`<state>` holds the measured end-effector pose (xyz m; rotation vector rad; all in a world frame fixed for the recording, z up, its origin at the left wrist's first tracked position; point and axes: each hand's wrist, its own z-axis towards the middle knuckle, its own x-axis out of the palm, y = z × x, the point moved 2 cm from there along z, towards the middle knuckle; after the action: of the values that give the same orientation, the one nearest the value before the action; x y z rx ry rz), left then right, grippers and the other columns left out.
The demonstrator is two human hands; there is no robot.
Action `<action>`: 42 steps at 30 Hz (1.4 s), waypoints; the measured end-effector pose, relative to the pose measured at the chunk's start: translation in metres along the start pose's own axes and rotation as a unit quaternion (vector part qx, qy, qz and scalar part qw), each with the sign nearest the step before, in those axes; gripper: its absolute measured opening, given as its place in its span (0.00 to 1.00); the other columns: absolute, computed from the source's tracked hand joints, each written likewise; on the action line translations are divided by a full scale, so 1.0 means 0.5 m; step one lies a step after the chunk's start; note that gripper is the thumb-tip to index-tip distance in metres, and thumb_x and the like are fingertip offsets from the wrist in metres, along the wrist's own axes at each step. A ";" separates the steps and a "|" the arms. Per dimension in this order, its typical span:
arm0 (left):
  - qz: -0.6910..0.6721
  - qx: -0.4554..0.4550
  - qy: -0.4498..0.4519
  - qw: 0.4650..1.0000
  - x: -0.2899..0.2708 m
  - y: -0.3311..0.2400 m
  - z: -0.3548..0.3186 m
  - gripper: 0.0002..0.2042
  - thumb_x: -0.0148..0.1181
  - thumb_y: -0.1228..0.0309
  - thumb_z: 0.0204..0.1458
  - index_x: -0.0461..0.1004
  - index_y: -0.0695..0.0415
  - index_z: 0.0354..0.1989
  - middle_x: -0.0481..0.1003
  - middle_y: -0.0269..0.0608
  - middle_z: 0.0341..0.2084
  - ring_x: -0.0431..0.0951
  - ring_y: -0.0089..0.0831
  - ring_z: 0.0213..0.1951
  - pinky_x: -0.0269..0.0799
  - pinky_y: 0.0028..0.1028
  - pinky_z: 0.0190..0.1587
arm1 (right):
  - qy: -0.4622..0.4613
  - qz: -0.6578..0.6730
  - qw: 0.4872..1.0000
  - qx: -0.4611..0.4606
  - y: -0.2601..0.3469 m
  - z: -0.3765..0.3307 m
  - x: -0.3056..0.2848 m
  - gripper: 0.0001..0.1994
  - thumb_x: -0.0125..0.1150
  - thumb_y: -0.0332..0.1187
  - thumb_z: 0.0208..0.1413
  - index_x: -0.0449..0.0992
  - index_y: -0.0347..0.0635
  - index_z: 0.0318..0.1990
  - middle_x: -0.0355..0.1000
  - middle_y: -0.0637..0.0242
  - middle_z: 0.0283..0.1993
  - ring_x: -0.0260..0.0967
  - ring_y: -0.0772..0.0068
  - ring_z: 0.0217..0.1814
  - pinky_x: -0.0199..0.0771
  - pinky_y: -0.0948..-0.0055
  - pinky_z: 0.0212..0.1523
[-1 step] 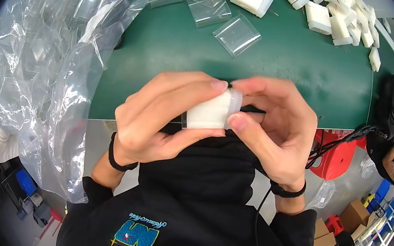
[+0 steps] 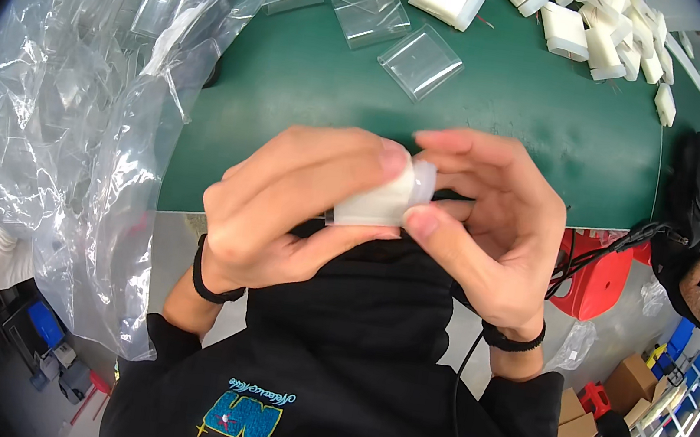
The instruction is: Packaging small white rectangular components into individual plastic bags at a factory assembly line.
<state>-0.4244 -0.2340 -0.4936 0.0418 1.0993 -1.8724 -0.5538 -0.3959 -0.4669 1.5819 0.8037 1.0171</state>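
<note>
A packing workshop.
A long green worktable (image 2: 512,107) carries small clear bags (image 2: 422,60) and white parts (image 2: 595,35); cardboard boxes (image 2: 631,384) and a red stool (image 2: 600,284) stand beside it.

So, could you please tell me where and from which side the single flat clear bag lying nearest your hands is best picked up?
Probably by its near corner, coming from the person's side. The clear bag lies flat and alone on the green table, tilted so that one corner points toward the hands, with bare table around it; a pinch there should lift the thin film.

Both hands meet just before the desk's near edge: left hand (image 2: 291,202) and right hand (image 2: 489,227), fingers (image 2: 455,144) curled inward and pinching together, black bands at both wrists.
</note>
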 end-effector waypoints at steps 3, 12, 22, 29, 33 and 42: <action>-0.025 0.034 0.008 0.999 -0.008 -0.005 0.002 0.28 0.84 0.74 0.41 0.81 0.65 0.53 0.82 0.58 0.48 0.86 0.47 0.46 0.85 0.37 0.47 | 0.004 -0.058 0.998 0.004 -0.002 -0.003 -0.006 0.11 0.74 0.20 0.55 0.85 0.31 0.46 0.83 0.54 0.50 0.85 0.66 0.49 0.88 0.67 0.49; -0.172 -0.199 0.125 0.957 -0.041 0.007 -0.001 0.46 0.88 0.52 0.38 0.74 0.76 0.60 0.82 0.58 0.48 0.84 0.41 0.50 0.81 0.36 0.52 | 0.085 -0.277 0.894 -0.343 -0.007 0.000 -0.021 0.23 0.72 0.14 0.44 0.83 0.32 0.52 0.78 0.40 0.56 0.83 0.49 0.51 0.88 0.63 0.47; -0.174 -0.098 0.021 0.980 -0.028 -0.003 0.011 0.29 0.82 0.74 0.41 0.80 0.72 0.54 0.83 0.55 0.44 0.86 0.37 0.42 0.82 0.30 0.42 | 0.148 -0.010 0.989 -0.015 -0.009 -0.017 -0.019 0.31 0.71 0.20 0.58 0.70 0.29 0.70 0.83 0.53 0.46 0.85 0.64 0.51 0.88 0.65 0.53; -0.138 -0.104 0.033 0.984 -0.028 -0.002 0.001 0.29 0.84 0.72 0.42 0.82 0.71 0.53 0.84 0.57 0.46 0.86 0.41 0.46 0.83 0.33 0.45 | 0.143 0.012 0.989 0.022 -0.009 -0.013 -0.027 0.30 0.70 0.22 0.60 0.70 0.28 0.70 0.83 0.51 0.47 0.85 0.64 0.51 0.88 0.66 0.53; -0.123 -0.092 0.035 0.987 -0.031 0.000 -0.001 0.28 0.84 0.70 0.42 0.82 0.70 0.52 0.84 0.57 0.46 0.86 0.43 0.46 0.82 0.33 0.47 | 0.128 0.024 0.990 0.056 -0.007 -0.014 -0.019 0.29 0.70 0.21 0.60 0.70 0.28 0.69 0.83 0.52 0.47 0.85 0.64 0.51 0.88 0.67 0.51; -0.118 -0.101 0.035 0.987 -0.033 -0.001 -0.003 0.28 0.83 0.69 0.43 0.82 0.70 0.52 0.84 0.57 0.46 0.87 0.45 0.45 0.82 0.34 0.47 | 0.106 0.051 0.984 0.137 0.004 0.003 -0.007 0.27 0.72 0.15 0.55 0.72 0.24 0.63 0.83 0.48 0.48 0.84 0.65 0.47 0.90 0.71 0.45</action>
<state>-0.4157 -0.2214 -0.4869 -0.1462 1.3887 -1.9685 -0.5539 -0.4004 -0.4657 1.7818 1.0524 1.2040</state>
